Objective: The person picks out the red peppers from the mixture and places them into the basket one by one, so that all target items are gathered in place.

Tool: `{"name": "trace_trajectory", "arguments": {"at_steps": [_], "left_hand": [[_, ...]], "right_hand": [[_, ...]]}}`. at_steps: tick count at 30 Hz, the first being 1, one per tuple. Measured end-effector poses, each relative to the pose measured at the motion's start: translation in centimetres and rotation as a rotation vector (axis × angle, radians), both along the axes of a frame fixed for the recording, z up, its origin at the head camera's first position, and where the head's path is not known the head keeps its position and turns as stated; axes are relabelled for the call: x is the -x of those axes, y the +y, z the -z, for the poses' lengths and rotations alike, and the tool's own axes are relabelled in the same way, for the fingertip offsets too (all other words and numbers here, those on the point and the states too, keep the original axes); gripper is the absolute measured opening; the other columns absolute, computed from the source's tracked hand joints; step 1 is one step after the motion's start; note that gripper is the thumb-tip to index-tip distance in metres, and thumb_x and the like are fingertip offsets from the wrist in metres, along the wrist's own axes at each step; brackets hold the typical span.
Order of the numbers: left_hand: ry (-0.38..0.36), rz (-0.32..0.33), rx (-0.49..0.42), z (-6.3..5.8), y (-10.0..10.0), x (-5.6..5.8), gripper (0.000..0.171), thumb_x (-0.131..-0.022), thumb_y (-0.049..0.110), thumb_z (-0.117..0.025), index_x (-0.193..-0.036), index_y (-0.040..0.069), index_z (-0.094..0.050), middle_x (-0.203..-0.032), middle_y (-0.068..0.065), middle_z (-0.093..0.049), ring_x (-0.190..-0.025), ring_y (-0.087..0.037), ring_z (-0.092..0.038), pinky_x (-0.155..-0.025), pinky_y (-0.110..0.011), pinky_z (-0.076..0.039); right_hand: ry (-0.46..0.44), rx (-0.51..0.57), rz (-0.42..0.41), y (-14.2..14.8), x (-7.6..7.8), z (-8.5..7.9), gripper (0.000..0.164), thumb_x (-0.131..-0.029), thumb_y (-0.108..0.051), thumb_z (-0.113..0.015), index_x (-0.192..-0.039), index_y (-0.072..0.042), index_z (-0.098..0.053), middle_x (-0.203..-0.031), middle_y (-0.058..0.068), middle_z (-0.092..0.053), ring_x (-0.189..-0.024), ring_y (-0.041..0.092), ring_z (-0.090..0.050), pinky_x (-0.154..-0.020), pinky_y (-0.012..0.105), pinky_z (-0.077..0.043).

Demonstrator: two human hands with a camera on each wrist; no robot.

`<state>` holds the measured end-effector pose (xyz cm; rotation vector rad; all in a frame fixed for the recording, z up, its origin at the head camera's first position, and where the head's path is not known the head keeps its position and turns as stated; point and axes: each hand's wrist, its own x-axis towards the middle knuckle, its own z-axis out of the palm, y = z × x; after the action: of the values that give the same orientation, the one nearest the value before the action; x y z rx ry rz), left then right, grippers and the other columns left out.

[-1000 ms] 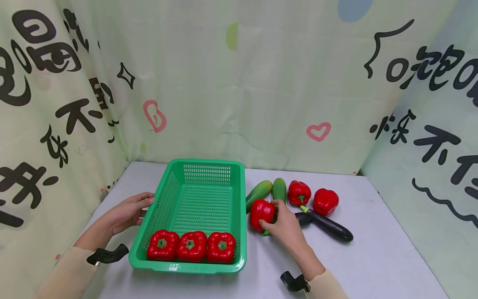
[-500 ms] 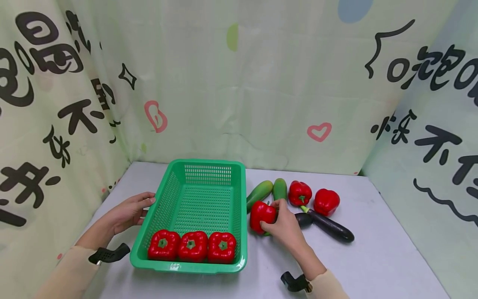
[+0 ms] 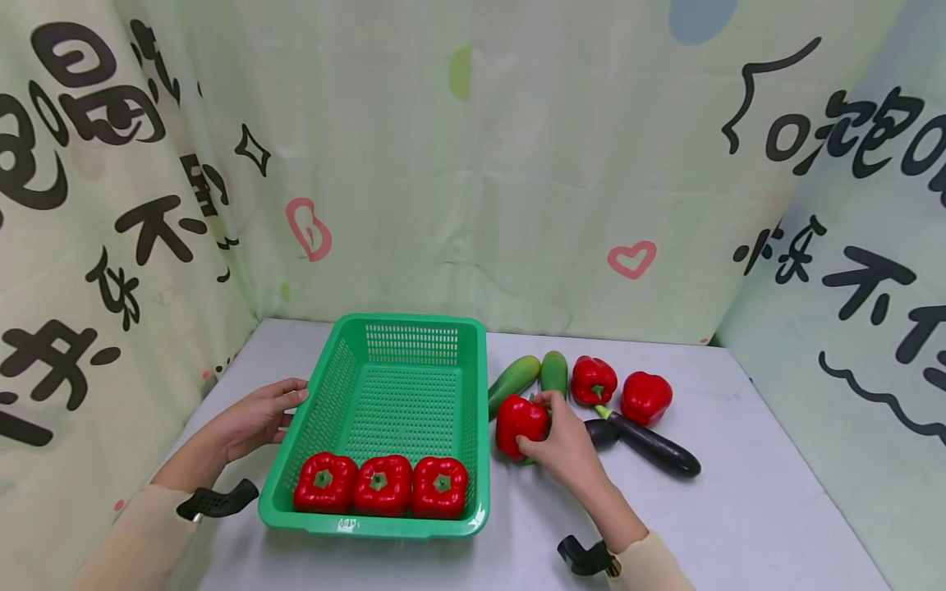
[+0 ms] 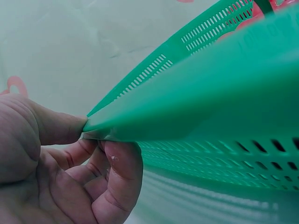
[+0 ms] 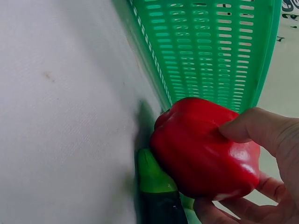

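Note:
A green plastic basket (image 3: 414, 530) stands on the table, with three red bell peppers (image 3: 381, 486) in a row along its near side. At the basket's left rim is my left hand (image 3: 259, 420); in the left wrist view its thumb lies above the rim and curled fingers below, pinching it. My right hand (image 3: 563, 439) grips another red bell pepper (image 3: 517, 427) just outside the basket's right wall. In the right wrist view the thumb presses this pepper's (image 5: 201, 149) side, with fingers beneath. An eggplant's green cap (image 5: 156, 175) lies close against the pepper.
Behind the held pepper lie two green zucchini-like vegetables (image 3: 515, 376). Further right are two more red bell peppers (image 3: 593, 382) and a long dark eggplant (image 3: 658, 447). A second eggplant (image 3: 602, 433) is partly hidden by my right hand. A patterned curtain (image 3: 473, 205) encloses the table.

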<state>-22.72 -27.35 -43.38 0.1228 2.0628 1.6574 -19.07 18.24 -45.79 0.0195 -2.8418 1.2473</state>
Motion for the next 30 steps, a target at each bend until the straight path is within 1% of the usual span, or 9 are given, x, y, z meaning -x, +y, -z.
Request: {"name": "trace_trajectory", "arguments": {"at_steps": [8, 15, 22, 30], "left_hand": [[0.0, 0.001, 0.003, 0.1, -0.1, 0.1, 0.059, -0.111, 0.034, -0.046, -0.151, -0.008, -0.03, -0.109, 0.0, -0.069, -0.097, -0.017, -0.072, -0.085, -0.035, -0.061], [0.004, 0.008, 0.008, -0.1, 0.0, 0.0, 0.058, -0.112, 0.033, -0.044, -0.151, -0.008, -0.03, -0.11, 0.0, -0.069, -0.097, -0.017, -0.072, -0.086, -0.035, -0.061], [0.006, 0.012, 0.006, -0.2, 0.1, -0.1, 0.058, -0.112, 0.032, -0.043, -0.151, -0.008, -0.029, -0.111, 0.0, -0.068, -0.098, -0.016, -0.072, -0.086, -0.035, -0.061], [0.003, 0.009, 0.008, -0.3, 0.1, -0.1, 0.059, -0.112, 0.032, -0.044, -0.152, -0.008, -0.028, -0.112, 0.0, -0.068, -0.098, -0.017, -0.072, -0.086, -0.036, -0.061]], "right_hand": [[0.016, -0.006, -0.014, 0.1, -0.1, -0.7, 0.064, -0.082, -0.013, -0.083, -0.136, -0.006, -0.049, -0.136, 0.019, -0.061, -0.123, 0.037, -0.058, -0.09, 0.053, -0.06], [0.06, -0.005, -0.033, 0.0, -0.1, -2.0, 0.068, -0.08, -0.013, -0.085, -0.138, -0.006, -0.049, -0.137, 0.017, -0.059, -0.124, 0.037, -0.057, -0.088, 0.052, -0.06], [0.1, -0.02, -0.051, -0.9, -0.7, -3.1, 0.064, -0.081, -0.012, -0.084, -0.136, -0.005, -0.052, -0.134, 0.015, -0.061, -0.121, 0.034, -0.059, -0.088, 0.05, -0.061], [0.145, -0.037, -0.052, -1.3, -1.0, -4.0, 0.069, -0.076, -0.012, -0.088, -0.134, -0.007, -0.052, -0.134, 0.014, -0.059, -0.121, 0.033, -0.058, -0.087, 0.05, -0.061]]}}
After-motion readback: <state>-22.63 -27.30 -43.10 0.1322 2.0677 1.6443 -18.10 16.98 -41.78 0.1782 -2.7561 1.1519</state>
